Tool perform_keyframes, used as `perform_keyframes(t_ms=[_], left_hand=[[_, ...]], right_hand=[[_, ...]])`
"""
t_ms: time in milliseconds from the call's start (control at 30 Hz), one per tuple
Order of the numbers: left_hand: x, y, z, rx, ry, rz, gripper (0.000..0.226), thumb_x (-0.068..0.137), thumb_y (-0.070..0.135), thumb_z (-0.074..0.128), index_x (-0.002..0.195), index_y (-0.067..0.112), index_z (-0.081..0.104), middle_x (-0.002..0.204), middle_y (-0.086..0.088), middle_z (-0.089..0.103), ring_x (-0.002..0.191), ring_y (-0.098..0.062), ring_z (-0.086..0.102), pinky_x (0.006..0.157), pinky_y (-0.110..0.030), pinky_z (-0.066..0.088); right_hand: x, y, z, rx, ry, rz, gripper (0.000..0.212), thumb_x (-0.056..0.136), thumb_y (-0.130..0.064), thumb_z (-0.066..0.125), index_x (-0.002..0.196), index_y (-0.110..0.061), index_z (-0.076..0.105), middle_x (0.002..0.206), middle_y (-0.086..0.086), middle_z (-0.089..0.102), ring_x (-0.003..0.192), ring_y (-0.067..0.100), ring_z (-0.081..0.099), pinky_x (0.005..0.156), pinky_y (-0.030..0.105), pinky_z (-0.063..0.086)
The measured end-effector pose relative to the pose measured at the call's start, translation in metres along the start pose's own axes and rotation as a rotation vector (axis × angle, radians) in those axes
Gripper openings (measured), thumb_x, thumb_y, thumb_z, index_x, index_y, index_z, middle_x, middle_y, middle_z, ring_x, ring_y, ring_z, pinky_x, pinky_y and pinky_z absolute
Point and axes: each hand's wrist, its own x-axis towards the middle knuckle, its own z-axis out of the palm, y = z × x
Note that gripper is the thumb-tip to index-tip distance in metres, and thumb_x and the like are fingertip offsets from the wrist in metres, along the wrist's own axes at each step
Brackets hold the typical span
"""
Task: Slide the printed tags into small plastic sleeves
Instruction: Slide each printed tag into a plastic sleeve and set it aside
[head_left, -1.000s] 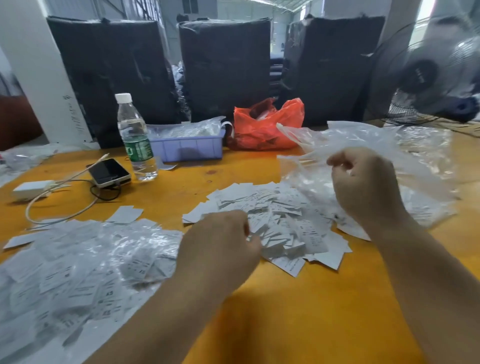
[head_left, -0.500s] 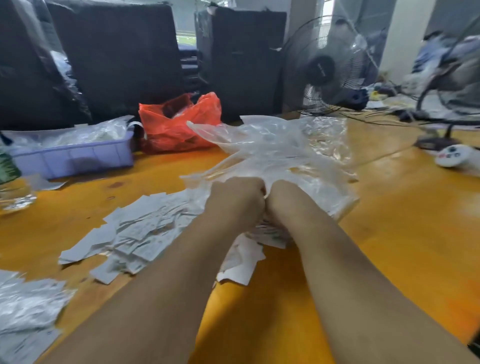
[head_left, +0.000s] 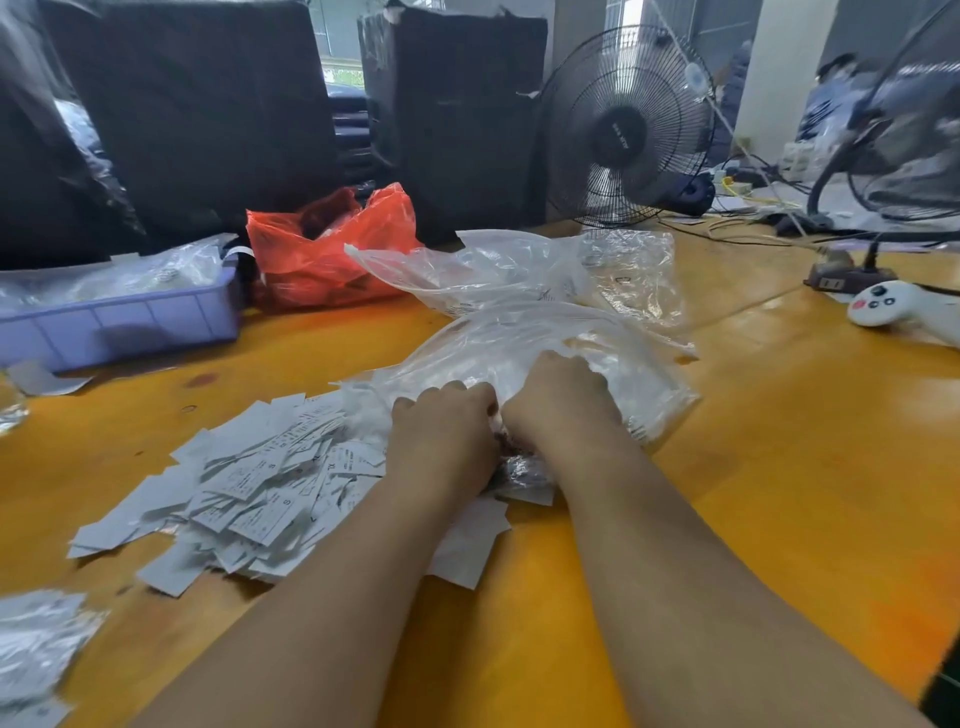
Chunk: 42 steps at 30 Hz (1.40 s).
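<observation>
Beside the tag pile (head_left: 249, 478), at its right edge, my left hand (head_left: 441, 441) and right hand (head_left: 556, 400) dig with curled fingers into the clear sleeve bag (head_left: 545, 343); whether they pinch sleeves, I cannot tell. Pulling hard may scatter nearby tags.

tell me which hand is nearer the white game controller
Right. The right hand lies on the clear bags on the white game controller's side; the left hand sits beside it, farther off.

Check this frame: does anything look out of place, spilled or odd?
Nothing is damaged. The printed tags lie in a loose, scattered heap on the table, and a white game controller sits at the right edge, unrelated to the work.
</observation>
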Motion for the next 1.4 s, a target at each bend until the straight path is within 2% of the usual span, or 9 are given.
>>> perform_keyframes(t_ms=[100,333,500,733,900,1000,1100,1200,1400], left_hand=[[-0.002,-0.001,0.001,-0.007,0.031,0.009,0.026,0.089,0.018,0.049,0.113,0.026,0.056,0.108,-0.002,0.059,0.099,-0.027,0.052,0.084,-0.041,0.034],[-0.004,-0.001,-0.004,-0.04,-0.03,-0.01,0.03,0.09,0.015,0.043,0.113,0.025,0.058,0.113,-0.002,0.058,0.105,-0.027,0.051,0.091,-0.041,0.035],[-0.004,0.001,-0.007,-0.06,-0.038,-0.026,0.027,0.091,0.015,0.041,0.11,0.023,0.058,0.109,-0.003,0.058,0.103,-0.028,0.05,0.091,-0.041,0.035],[-0.007,-0.002,-0.017,-0.222,0.043,-0.054,0.027,0.094,0.018,0.042,0.11,0.023,0.063,0.111,-0.001,0.058,0.105,-0.025,0.05,0.093,-0.042,0.039],[-0.022,-0.01,-0.039,-0.201,0.205,0.055,0.026,0.096,0.016,0.044,0.111,0.019,0.066,0.108,-0.002,0.062,0.104,-0.025,0.052,0.089,-0.042,0.042],[-0.041,-0.027,-0.06,-0.214,0.279,0.048,0.02,0.094,0.017,0.052,0.107,0.019,0.066,0.104,0.0,0.062,0.098,-0.024,0.055,0.086,-0.044,0.044],[-0.067,-0.053,-0.086,-0.303,0.329,-0.006,0.022,0.087,0.025,0.063,0.109,0.023,0.062,0.098,0.006,0.059,0.091,-0.018,0.057,0.082,-0.037,0.047],[-0.1,-0.077,-0.112,-0.481,0.174,-0.14,0.044,0.08,0.047,0.071,0.119,0.036,0.053,0.103,0.016,0.057,0.09,-0.001,0.057,0.071,-0.019,0.045],[-0.149,-0.098,-0.135,-1.072,-0.062,-0.352,0.035,0.074,0.054,0.067,0.103,0.034,0.068,0.094,0.012,0.072,0.083,-0.005,0.066,0.076,-0.028,0.05]], right_hand=[[0.001,0.0,0.004,-0.13,-0.005,0.007,0.071,0.073,-0.039,0.069,0.133,-0.014,0.042,0.137,0.013,0.032,0.123,0.034,0.031,0.094,0.039,0.035],[0.0,-0.002,0.0,-0.024,0.031,-0.024,0.029,0.076,-0.02,0.062,0.104,-0.016,0.056,0.111,0.008,0.06,0.106,0.031,0.052,0.079,0.039,0.035],[-0.002,-0.007,-0.004,0.008,0.088,-0.05,0.026,0.078,-0.017,0.055,0.102,-0.017,0.064,0.107,0.007,0.06,0.094,0.029,0.047,0.081,0.039,0.032],[-0.005,-0.011,-0.005,-0.047,0.159,-0.098,0.026,0.088,-0.024,0.051,0.11,-0.021,0.065,0.124,0.005,0.053,0.12,0.031,0.038,0.088,0.043,0.035],[-0.017,-0.018,-0.011,0.152,0.149,-0.286,0.016,0.092,-0.028,0.059,0.094,-0.019,0.072,0.094,0.002,0.067,0.094,0.024,0.058,0.086,0.042,0.051],[-0.034,-0.026,-0.019,0.271,0.113,-0.497,0.022,0.09,-0.027,0.065,0.078,-0.009,0.071,0.072,0.005,0.065,0.065,0.012,0.06,0.06,0.022,0.049],[-0.057,-0.036,-0.031,0.521,-0.049,-0.666,0.03,0.086,-0.028,0.07,0.072,-0.002,0.07,0.06,0.013,0.06,0.046,0.006,0.048,0.045,0.015,0.038],[-0.077,-0.044,-0.032,0.699,-0.325,-0.733,0.03,0.085,-0.034,0.071,0.067,-0.01,0.07,0.064,0.011,0.065,0.06,0.02,0.053,0.058,0.03,0.044],[-0.104,-0.056,-0.024,0.977,-0.896,-0.715,0.023,0.082,-0.022,0.072,0.077,-0.002,0.063,0.071,0.009,0.061,0.064,0.017,0.055,0.061,0.027,0.046]])
